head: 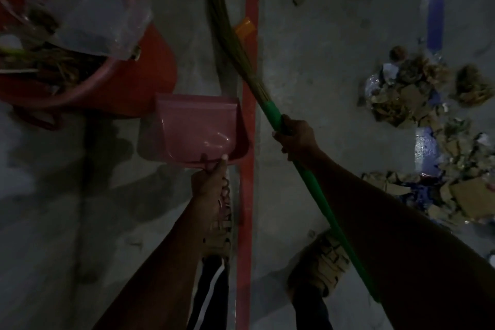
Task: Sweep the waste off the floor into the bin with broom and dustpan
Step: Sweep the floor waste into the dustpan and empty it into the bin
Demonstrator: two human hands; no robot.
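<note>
You stood on a dim grey concrete floor [321, 35], mottled and scuffed, with a red painted line [251, 61] running straight up the middle of the view and a blue painted stripe [435, 2] off at the upper right; your two sandalled feet [321, 262] straddled that red line; your left hand [211, 182] was clamped shut on the handle of the pink dustpan [201, 126], thumb pressed up along its back edge, the pan held out near the bin's base, its smooth plastic scoop looking bare; your right hand [294, 139] was closed in a fist round the green handle of the broom [267, 110], gripping just below where the handle met the head; the shaft ran down under your forearm toward the lower right, glossy and round, and the long dry straw bristles fanned up and away to the top of the view, crossing the red line beside a small orange scrap [243, 28]; the red bin [88, 61] sat at the upper left, round-rimmed, already stuffed with crumpled clear plastic and stalky scraps; the waste [428, 128] lay well apart on the right, a ragged heap of torn cardboard, foil and crumpled bits spread over the floor, untouched by the bristles.
</note>
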